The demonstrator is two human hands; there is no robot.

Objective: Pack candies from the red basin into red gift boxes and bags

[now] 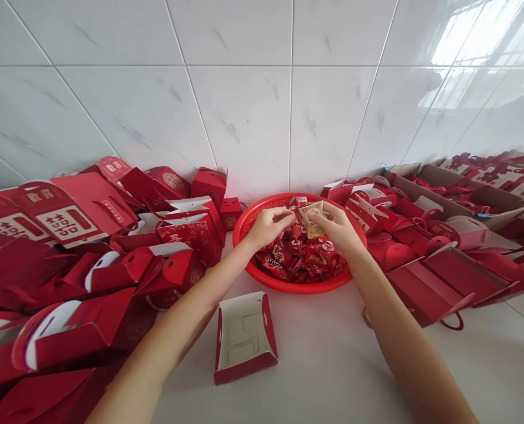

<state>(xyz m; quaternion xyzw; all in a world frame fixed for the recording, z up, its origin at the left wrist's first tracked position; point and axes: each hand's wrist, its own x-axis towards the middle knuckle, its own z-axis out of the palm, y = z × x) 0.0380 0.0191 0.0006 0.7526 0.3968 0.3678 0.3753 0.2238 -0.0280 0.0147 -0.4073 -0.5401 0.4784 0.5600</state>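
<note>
forearms [189, 321] outstretched; right hand [337, 224] grips gold packet [311, 226]; left hand [268, 227]: can't tell.

A glossy white tiled wall [244, 118] mirrors window light [478, 35] behind a pale tabletop [324, 353].

The head camera looks forward and down over the basket [297, 287].

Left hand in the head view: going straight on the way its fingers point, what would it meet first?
Probably the gold packet in the right hand, just beyond the left hand. Depth is unclear; it might brush the red packets first.
</note>
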